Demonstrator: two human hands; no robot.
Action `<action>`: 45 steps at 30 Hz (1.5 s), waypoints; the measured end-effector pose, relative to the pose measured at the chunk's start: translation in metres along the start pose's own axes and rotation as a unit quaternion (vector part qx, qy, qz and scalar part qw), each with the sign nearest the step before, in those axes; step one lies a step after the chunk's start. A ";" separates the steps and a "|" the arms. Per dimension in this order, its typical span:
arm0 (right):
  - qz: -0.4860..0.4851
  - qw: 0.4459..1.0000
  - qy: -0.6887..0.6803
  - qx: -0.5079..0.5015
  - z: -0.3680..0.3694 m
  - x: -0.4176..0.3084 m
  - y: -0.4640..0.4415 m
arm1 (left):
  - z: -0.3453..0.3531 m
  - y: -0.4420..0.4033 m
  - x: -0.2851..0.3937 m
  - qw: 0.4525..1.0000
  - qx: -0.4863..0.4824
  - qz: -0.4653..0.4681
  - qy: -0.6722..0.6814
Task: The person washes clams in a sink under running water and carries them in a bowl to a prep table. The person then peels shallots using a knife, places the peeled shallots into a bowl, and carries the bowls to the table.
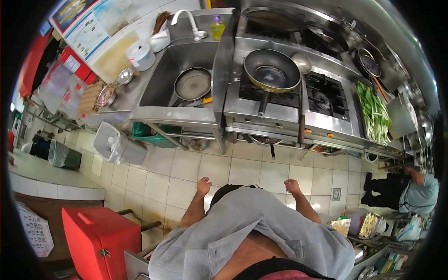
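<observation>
Fingers of left hand (204,186) and right hand (292,186) are half-curled, apparently around nothing; fingertip contact cannot be told. Ahead, wok (272,71) stands on gas stove (345,129); beside it, ladle (302,63) overhangs the front edge; a careless brush could dislodge it.

Commercial kitchen, judging by the steel sink (157,88), gas stove (322,98), wok (272,70) and leafy greens (373,112)

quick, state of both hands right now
Left hand: loosely curled, no object visible; full closure unclear.
Right hand: loosely curled, no object visible; full closure unclear.
</observation>
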State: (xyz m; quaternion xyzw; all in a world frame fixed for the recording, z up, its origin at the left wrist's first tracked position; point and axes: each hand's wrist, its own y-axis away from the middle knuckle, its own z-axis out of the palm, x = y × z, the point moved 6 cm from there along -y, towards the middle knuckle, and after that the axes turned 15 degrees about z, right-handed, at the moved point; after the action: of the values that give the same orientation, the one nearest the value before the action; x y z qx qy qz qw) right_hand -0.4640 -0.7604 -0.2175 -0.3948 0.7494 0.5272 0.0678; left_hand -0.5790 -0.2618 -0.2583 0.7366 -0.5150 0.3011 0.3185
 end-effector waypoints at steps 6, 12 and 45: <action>-0.141 0.977 0.112 -0.111 0.096 -0.164 0.026 | -0.073 -0.002 -0.037 0.992 0.089 -0.076 0.046; -0.373 0.897 0.032 -0.234 0.230 -0.361 0.164 | -0.157 -0.004 -0.096 0.986 0.138 -0.080 0.055; -0.146 0.882 0.446 0.034 0.368 -0.583 -0.168 | -0.408 -0.123 -0.013 0.920 0.361 -0.061 0.141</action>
State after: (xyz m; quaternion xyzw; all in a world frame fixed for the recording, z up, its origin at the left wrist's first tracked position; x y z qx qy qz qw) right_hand -0.0722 -0.1690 -0.1991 -0.6905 0.6519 0.2537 -0.1843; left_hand -0.5132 0.0959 -0.0370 0.7814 -0.2754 0.5473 0.1182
